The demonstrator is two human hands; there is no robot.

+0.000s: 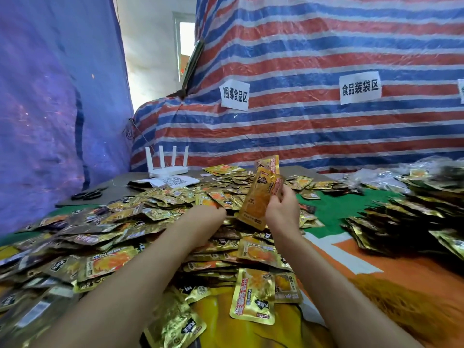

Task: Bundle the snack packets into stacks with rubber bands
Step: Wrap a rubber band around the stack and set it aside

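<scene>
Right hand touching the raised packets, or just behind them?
Touching. Head view: the right hand has its fingers wrapped round the edge of the raised packets, holding them upright.

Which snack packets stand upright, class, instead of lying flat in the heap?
The few orange-gold packets gripped by the right hand, raised above the heap. Every other packet lies flat or slanted in the heap.

Green and orange cloth-covered table [334, 209]: gold foil snack packets [105, 237] heaped left and centre, more at right edge; white 4-antenna router [168, 169] and black scissors [86, 195] at far-left corner.
</scene>
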